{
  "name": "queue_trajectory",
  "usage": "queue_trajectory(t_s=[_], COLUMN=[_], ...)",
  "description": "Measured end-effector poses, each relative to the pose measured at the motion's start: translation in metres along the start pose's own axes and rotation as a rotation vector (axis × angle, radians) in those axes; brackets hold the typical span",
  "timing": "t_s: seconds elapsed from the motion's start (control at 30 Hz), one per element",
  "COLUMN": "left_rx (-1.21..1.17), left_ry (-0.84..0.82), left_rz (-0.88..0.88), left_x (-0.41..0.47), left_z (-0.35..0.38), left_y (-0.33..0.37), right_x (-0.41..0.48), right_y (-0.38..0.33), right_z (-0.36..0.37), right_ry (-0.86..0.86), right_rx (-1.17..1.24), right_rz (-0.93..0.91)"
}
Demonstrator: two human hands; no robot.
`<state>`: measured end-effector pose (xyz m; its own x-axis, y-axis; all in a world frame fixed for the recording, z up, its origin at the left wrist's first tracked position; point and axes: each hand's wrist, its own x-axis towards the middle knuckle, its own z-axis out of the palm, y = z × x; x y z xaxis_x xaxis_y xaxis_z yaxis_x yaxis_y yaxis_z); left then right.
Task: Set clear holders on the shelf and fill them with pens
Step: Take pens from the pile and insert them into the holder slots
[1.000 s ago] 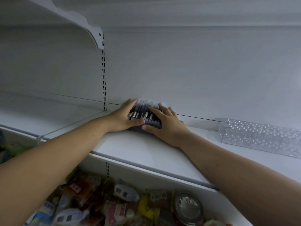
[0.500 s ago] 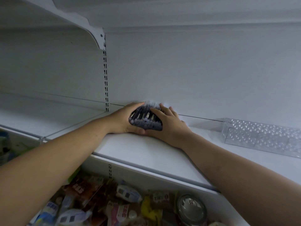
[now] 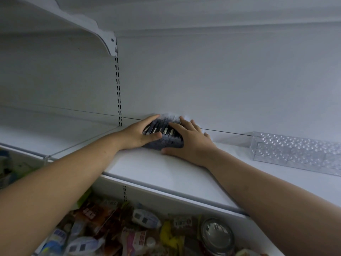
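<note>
A bundle of dark pens [image 3: 163, 134] with silver clips lies at the back of the white shelf [image 3: 156, 169], against the rear wall. My left hand [image 3: 140, 133] clasps its left side, thumb across the front. My right hand [image 3: 190, 143] lies over its right side, fingers on top of the pens, thumb at the front bottom. Something pale and clear shows just behind the pens; whether it is a holder I cannot tell. An empty clear holder [image 3: 295, 154] with a dimpled surface lies on the shelf to the right, apart from both hands.
A slotted upright [image 3: 119, 93] runs up the back wall left of the hands, with an upper shelf bracket [image 3: 106, 41] above. A clear divider rail [image 3: 77, 146] crosses the shelf at left. Below the shelf edge lie several packaged goods [image 3: 103, 228] and a round tin [image 3: 217, 235].
Both hands closed in on the pens and tilted the bundle up toward the back wall. The view shifted slightly; the clear holder at right stayed put.
</note>
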<state>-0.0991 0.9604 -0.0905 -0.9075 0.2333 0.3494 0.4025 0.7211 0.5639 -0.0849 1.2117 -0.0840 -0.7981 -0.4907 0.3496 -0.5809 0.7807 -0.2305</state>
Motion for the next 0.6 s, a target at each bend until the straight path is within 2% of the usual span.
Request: queue_trajectory(t_s=[0.23,0.47,0.6], left_rx=[-0.015,-0.019,-0.039], left_ry=[0.030,0.022,0.048], left_rz=[-0.019,0.058,0.008], left_x=[0.000,-0.001,0.002], left_z=[0.002,0.001,0.004], left_y=[0.007,0.006,0.006], right_x=[0.004,0.007,0.010], right_y=[0.000,-0.007,-0.008], right_z=[0.004,0.004,0.008], right_ry=[0.076,0.124,0.106], right_rx=[-0.050,-0.138,-0.149], right_rz=[0.009,-0.085,-0.054])
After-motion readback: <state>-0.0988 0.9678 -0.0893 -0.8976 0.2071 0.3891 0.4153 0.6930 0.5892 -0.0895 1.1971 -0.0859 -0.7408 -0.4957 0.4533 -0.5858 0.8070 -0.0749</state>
